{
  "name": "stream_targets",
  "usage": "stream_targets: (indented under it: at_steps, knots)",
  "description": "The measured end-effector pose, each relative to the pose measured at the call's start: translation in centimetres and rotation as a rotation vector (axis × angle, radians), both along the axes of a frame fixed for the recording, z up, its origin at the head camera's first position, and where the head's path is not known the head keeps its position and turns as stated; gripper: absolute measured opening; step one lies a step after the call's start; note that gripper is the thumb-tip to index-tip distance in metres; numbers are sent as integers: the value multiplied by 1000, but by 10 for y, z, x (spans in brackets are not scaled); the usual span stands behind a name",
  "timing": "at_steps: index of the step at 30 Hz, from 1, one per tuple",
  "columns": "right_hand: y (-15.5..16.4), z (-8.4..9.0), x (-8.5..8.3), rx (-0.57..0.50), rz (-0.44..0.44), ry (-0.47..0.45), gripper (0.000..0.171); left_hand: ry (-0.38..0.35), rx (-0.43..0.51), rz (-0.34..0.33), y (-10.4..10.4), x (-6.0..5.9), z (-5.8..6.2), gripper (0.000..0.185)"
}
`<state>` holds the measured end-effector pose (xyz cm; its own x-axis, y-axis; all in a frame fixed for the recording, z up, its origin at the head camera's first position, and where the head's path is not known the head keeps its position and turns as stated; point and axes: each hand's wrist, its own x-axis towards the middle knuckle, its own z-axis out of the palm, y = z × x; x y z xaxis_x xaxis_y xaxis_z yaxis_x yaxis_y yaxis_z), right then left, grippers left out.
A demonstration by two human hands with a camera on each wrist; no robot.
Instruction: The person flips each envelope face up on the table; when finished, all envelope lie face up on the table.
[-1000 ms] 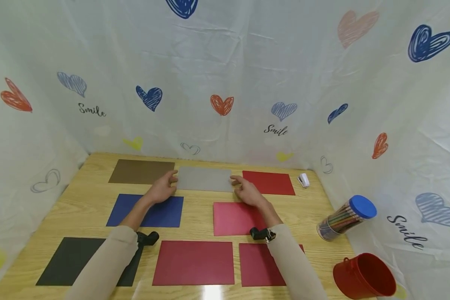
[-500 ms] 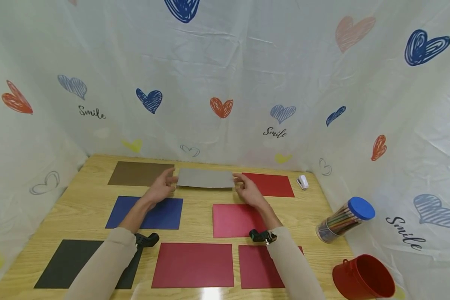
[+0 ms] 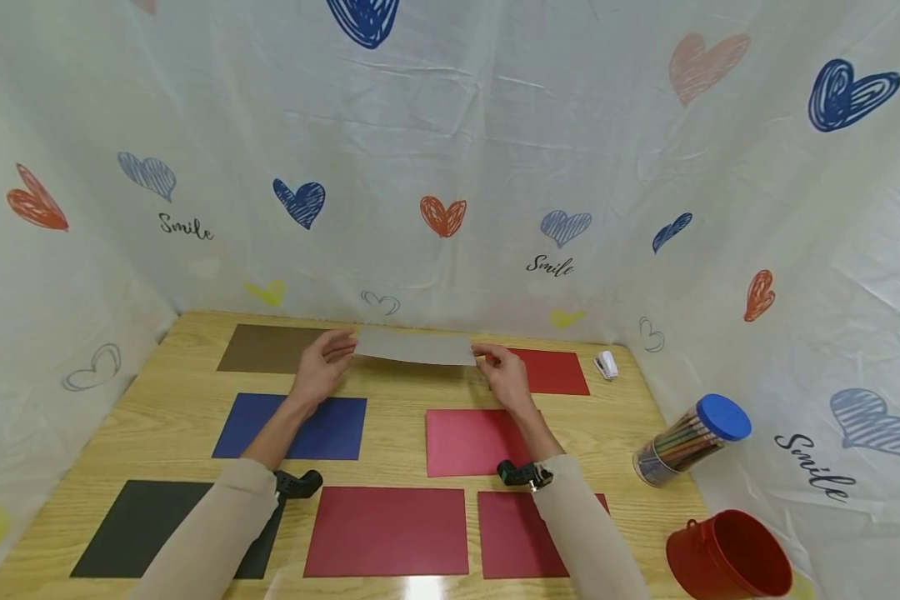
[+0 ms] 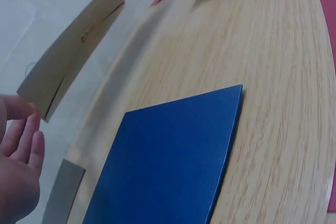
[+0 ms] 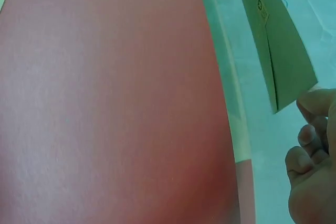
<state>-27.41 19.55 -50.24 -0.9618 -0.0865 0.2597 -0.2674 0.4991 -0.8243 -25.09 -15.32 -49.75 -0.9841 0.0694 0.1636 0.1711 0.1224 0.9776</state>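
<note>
While lifted off the far desk point(image 3: 397, 392), thin grey card sheet point(image 3: 417, 346), flat rectangle, left hand point(image 3: 321, 367) and right hand point(image 3: 506, 379) pinching its short ends, matte blue sheet point(image 3: 300, 427) nearer, glossy wood grain

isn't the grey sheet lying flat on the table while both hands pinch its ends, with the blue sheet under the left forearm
Not flat. The grey sheet is lifted off the table, as the left wrist view shows. The left hand and right hand do pinch its ends, and the blue sheet lies under the left forearm.
</note>
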Motion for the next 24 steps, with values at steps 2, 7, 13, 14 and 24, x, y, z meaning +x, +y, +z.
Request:
stream_targets:
  at_steps: [2,7,13,14,24]
  knots:
    - [-1,1,1,-6,-6,8,22,11,36,38,1,-2,-2,45]
    - [-4,5,1,-26,-37,13,16,18,63,128,3,-4,-2,36]
    - [-14,7,-3,-23,-66,-4,18,37,-23,232,1,-5,-4,28]
    - [-16,7,-4,-14,-74,7,18,47,-40,249,1,-6,-5,25]
    - [-27,-5,-5,33,-164,109,20,154,-212,278,9,-17,-17,2]
